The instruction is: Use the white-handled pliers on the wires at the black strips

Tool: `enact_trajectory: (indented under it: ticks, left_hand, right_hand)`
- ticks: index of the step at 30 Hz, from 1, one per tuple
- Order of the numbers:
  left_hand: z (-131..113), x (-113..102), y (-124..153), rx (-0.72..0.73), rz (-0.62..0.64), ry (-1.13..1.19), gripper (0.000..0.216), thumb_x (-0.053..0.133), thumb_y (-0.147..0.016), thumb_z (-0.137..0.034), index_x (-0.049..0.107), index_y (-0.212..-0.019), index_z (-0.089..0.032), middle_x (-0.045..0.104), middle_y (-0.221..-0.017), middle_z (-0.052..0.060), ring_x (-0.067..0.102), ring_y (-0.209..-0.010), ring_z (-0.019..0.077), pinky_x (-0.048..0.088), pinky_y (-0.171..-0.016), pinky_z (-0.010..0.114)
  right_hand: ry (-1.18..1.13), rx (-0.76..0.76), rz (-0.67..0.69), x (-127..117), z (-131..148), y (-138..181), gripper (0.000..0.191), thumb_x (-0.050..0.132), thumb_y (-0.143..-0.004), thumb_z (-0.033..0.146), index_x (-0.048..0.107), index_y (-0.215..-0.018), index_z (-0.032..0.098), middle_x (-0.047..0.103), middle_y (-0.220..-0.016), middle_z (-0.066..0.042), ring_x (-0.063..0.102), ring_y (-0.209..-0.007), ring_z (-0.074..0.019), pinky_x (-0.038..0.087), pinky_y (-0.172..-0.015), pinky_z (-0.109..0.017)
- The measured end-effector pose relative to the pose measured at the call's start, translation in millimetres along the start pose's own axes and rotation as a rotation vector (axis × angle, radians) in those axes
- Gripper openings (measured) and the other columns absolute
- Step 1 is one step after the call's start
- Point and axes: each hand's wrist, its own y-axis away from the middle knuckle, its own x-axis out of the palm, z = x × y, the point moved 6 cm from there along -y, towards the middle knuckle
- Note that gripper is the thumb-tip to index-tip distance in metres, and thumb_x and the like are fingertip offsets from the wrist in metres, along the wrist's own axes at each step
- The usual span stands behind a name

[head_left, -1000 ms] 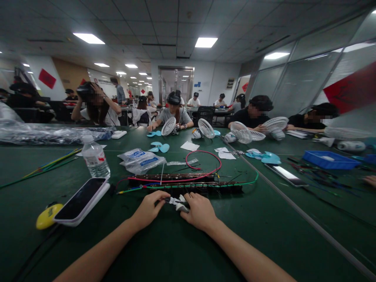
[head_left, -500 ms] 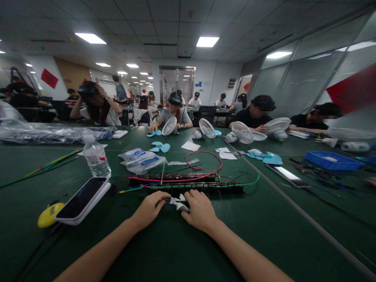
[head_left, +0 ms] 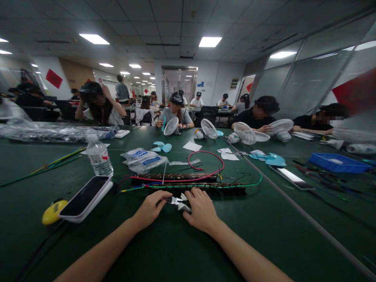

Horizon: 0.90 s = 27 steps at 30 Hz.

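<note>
Just in front of two dark bars with wires along them, my right hand (head_left: pixel 202 207) is closed round the light grey handles of a pair of pliers (head_left: pixel 185 207). The metal jaws point left, toward my other hand. My left hand (head_left: pixel 151 206) is closed, thumb and fingertips pinched together at the jaws' tip; what lies between them is too small to make out. Behind both hands, the nearer bar (head_left: pixel 217 190) carries a green wire (head_left: pixel 253 184). A red wire (head_left: pixel 222 162) loops over the farther bar (head_left: pixel 176 177).
On the left stand a water bottle (head_left: pixel 100 156), a phone (head_left: pixel 85 197) and a yellow round object (head_left: pixel 54 212). Plastic bags (head_left: pixel 143 159) lie beyond the bars. To the right are another phone (head_left: pixel 290 177) and a blue tray (head_left: pixel 339 162). Co-workers sit opposite with fan parts.
The view has shifted slightly, moving the scene a little rightward. My hands keep nearly the same pose around the pliers. Across the table, a co-worker has raised a blue fan blade.
</note>
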Motion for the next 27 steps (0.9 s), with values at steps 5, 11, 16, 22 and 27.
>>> enact_trajectory:
  ticks: [5, 11, 16, 22, 27]
  left_hand:
    - [-1, 0, 0, -0.008, 0.01, -0.002, 0.027, 0.047, -0.089, -0.012, 0.06, -0.11, -0.02, 0.066, -0.105, 0.005, 0.061, -0.097, 0.0186, 0.05, -0.089, 0.035]
    - [-2, 0, 0, -0.012, 0.026, 0.003, 0.028, 0.046, -0.089, -0.011, 0.059, -0.111, -0.02, 0.066, -0.107, 0.005, 0.061, -0.099, 0.0186, 0.049, -0.09, 0.036]
    - [-1, 1, 0, -0.018, 0.027, -0.007, 0.027, 0.047, -0.089, -0.011, 0.059, -0.111, -0.021, 0.065, -0.106, 0.005, 0.06, -0.097, 0.0185, 0.049, -0.089, 0.035]
    - [-3, 0, -1, -0.029, 0.043, -0.018, 0.028, 0.046, -0.089, -0.009, 0.059, -0.111, -0.02, 0.065, -0.105, 0.004, 0.06, -0.096, 0.0182, 0.048, -0.089, 0.034]
    - [-7, 0, -1, -0.012, 0.058, -0.02, 0.028, 0.045, -0.089, -0.009, 0.06, -0.11, -0.021, 0.065, -0.106, 0.005, 0.059, -0.098, 0.0183, 0.047, -0.091, 0.034]
  right_hand:
    - [0.001, -0.002, 0.005, 2, -1, -1, 0.047, 0.058, -0.074, 0.043, 0.052, -0.114, 0.018, 0.052, -0.107, -0.011, 0.042, -0.099, -0.0269, 0.031, -0.082, -0.035]
    - [0.012, -0.002, 0.009, 7, -2, -1, 0.043, 0.059, -0.074, 0.043, 0.053, -0.108, 0.018, 0.053, -0.106, -0.01, 0.043, -0.098, -0.026, 0.03, -0.081, -0.035]
    - [0.01, -0.004, 0.015, 10, -3, -1, 0.041, 0.059, -0.074, 0.043, 0.054, -0.107, 0.018, 0.055, -0.103, -0.009, 0.045, -0.095, -0.025, 0.031, -0.081, -0.035]
    - [0.022, -0.007, 0.018, 10, -3, -2, 0.041, 0.058, -0.075, 0.043, 0.055, -0.106, 0.017, 0.057, -0.1, -0.009, 0.048, -0.094, -0.0251, 0.031, -0.082, -0.036]
    - [0.017, 0.016, 0.054, 12, -3, -2, 0.044, 0.058, -0.074, 0.043, 0.054, -0.109, 0.016, 0.059, -0.1, -0.009, 0.05, -0.092, -0.0249, 0.033, -0.081, -0.035]
